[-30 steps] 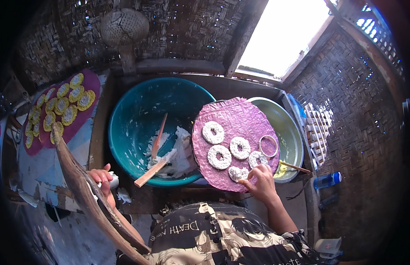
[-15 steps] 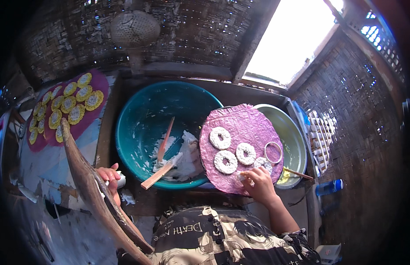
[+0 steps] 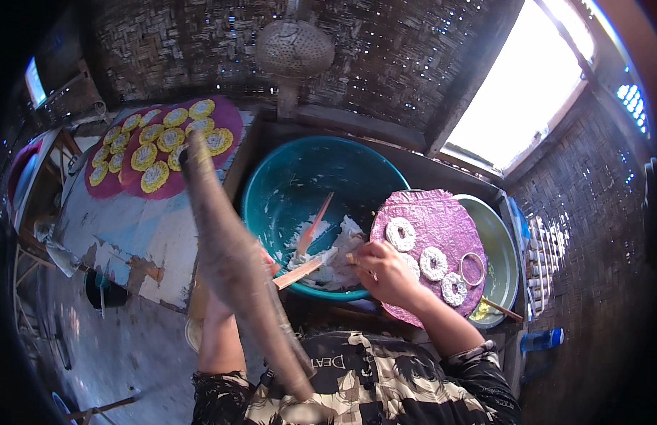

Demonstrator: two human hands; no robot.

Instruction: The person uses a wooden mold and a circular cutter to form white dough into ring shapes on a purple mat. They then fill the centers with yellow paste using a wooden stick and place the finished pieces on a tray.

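My right hand (image 3: 389, 273) is over the near right rim of the teal basin (image 3: 325, 145), beside the pink round sheet (image 3: 431, 205). Its thumb and fingers are pinched together; what lies between them is too small to make out. White doughnut-shaped dough rings (image 3: 433, 263) and a pale thin hoop (image 3: 471, 270) lie on the sheet. Behind a long, worn wooden lever (image 3: 233, 244), my left hand (image 3: 271, 265) is mostly hidden; only some fingertips and the wrist show. White dough (image 3: 343, 248) and wooden paddles (image 3: 316, 223) sit in the basin, one paddle across its rim.
A green basin (image 3: 500, 219) with yellow stuff and a stick is partly under the pink sheet. Yellow-and-white rounds (image 3: 155, 177) cover purple sheets on the left table (image 3: 137, 237). A blue bottle (image 3: 542, 340) lies at right; a perforated ladle (image 3: 294, 48) hangs on the woven wall.
My right hand has moved left from the dough rings to the teal basin's rim. My left hand and the wooden lever have come closer to the basin. The view has turned left.
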